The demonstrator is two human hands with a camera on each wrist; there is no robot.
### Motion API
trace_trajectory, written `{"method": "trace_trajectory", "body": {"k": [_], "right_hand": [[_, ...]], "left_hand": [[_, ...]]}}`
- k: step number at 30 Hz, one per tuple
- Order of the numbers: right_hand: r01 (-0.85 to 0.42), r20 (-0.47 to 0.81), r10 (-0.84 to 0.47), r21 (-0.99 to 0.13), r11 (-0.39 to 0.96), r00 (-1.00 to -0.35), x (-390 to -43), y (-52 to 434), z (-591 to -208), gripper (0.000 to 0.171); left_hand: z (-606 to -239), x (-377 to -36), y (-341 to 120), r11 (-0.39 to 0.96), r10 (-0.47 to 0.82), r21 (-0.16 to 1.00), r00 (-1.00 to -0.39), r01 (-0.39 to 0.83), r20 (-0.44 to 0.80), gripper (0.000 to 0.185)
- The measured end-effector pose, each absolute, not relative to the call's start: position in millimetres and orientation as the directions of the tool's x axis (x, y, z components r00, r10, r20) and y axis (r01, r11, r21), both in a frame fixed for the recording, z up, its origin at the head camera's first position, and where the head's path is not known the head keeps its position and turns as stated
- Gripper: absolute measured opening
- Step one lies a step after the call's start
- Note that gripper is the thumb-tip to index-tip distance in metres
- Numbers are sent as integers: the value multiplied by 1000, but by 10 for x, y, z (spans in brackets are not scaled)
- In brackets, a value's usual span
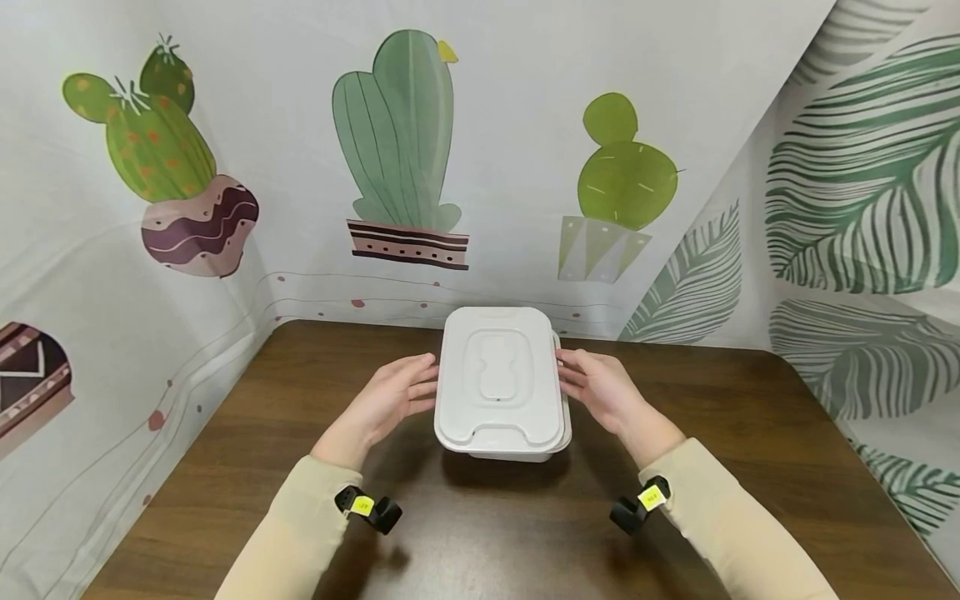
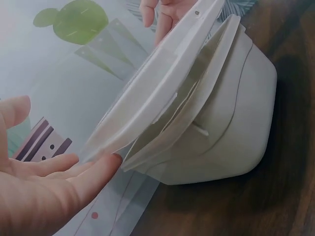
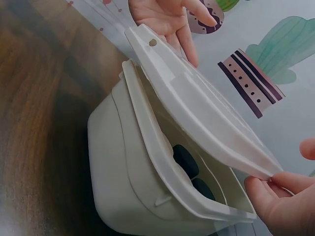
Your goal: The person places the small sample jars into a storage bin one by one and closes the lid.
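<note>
- Head view: a white plastic container [image 1: 504, 433] is seen standing on the dark wooden worktop [image 1: 750, 467], near its middle, with a white lid [image 1: 498, 379] above it.
- Head view: the lid is flanked by both hands. The left hand [image 1: 393, 396] is held at the lid's left edge with fingers nearly straight, and the right hand [image 1: 600, 387] is placed at the right edge, fingers also extended.
- Head view: cream sleeves [image 1: 720, 517] are worn on both arms, and a black wrist device with a yellow label [image 1: 651, 498] is strapped at each wrist. Fabric printed with cacti [image 1: 401, 150] and leaves is hung behind and beside the worktop.
- Left wrist view: the lid [image 2: 157, 88] is shown lifted off the container [image 2: 231, 132], with a gap between them. The left hand's fingertips [image 2: 106, 164] are laid straight under the lid's near edge; nothing is clasped, so this grip is open and only supports the lid. The other hand [image 2: 165, 12] is seen at the far edge.
- Right wrist view: the lid [image 3: 197, 103] is again seen raised above the container [image 3: 133, 172], and dark rounded objects [image 3: 186, 161] are visible inside. The lid's near corner is pinched between the right hand's thumb and fingertips [image 3: 263, 194], so this grip is closed on the lid. The left hand [image 3: 167, 17] is seen open at the far edge.
</note>
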State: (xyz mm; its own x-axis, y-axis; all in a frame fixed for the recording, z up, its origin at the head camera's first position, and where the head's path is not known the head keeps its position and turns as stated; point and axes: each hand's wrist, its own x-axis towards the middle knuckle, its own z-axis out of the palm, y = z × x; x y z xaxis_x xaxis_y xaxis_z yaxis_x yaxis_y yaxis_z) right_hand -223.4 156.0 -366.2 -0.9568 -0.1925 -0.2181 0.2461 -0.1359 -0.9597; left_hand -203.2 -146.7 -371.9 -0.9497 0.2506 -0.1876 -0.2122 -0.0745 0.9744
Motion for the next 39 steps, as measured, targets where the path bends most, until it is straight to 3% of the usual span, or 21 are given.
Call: {"method": "trace_trajectory", "body": {"k": [29, 39], "right_hand": [[208, -187, -152, -969, -137, -971, -2251, 1727, -3790, 48], [214, -202, -140, -974, -74, -969, -2240, 1696, -3805, 48]], "left_hand": [[-3742, -2113, -1183, 1, 256, 988, -955, -152, -148, 59], [-3764, -2126, -1153, 16, 236, 984, -956, -176, -174, 58]]}}
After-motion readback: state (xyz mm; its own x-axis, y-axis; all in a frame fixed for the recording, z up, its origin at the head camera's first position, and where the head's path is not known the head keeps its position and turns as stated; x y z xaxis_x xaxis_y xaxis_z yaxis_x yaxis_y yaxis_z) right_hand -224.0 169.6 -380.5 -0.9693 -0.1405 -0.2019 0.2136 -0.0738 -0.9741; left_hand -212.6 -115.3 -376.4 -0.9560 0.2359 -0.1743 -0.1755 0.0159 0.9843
